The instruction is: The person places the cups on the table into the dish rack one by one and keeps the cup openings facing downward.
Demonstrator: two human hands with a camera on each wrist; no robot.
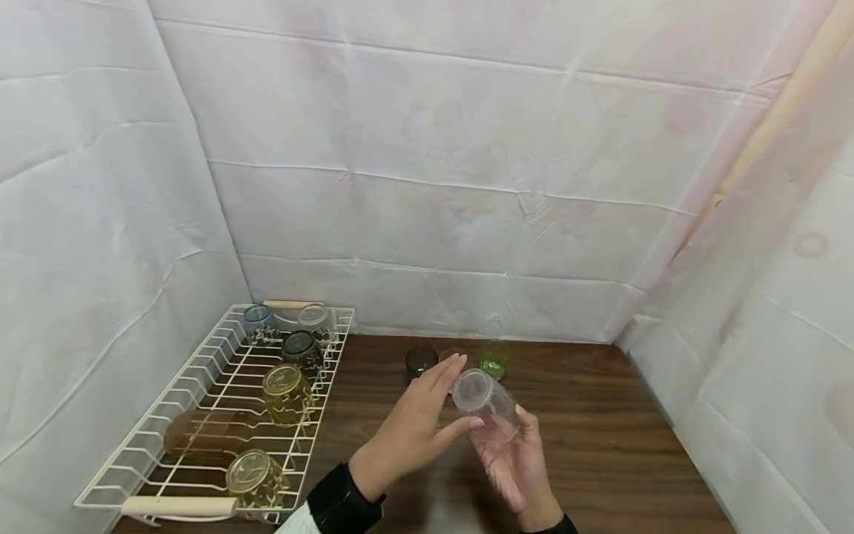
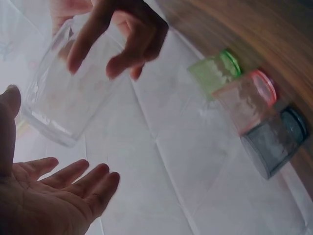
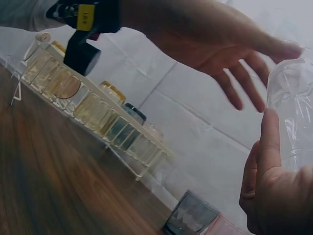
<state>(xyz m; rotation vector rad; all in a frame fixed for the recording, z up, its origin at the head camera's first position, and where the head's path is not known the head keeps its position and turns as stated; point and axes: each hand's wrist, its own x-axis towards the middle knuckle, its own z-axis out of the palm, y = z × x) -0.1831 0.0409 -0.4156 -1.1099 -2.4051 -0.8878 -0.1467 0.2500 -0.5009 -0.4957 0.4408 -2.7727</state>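
My right hand [image 1: 510, 475] holds a clear glass [image 1: 482, 404] by its lower part, tilted, above the wooden table. My left hand [image 1: 414, 423] is beside the glass with its fingers extended and the thumb spread apart. In the left wrist view, the left palm [image 2: 58, 200] faces the glass across a gap, and the other hand's fingers wrap the glass from above. Behind the hands stand a dark glass [image 1: 421, 361], a pink-rimmed glass [image 2: 249, 100] and a green glass [image 1: 494, 360] in a row; the pink one is partly hidden in the head view.
A white wire dish rack [image 1: 155, 407] with wooden handles [image 1: 180, 506] stands on the left. It bears several glasses, among them a blue one [image 1: 259, 323], yellow ones [image 1: 285, 393] and a brown one [image 1: 207, 434] on its side. Draped white sheets [image 1: 427, 222] enclose the brown table [image 1: 600, 445].
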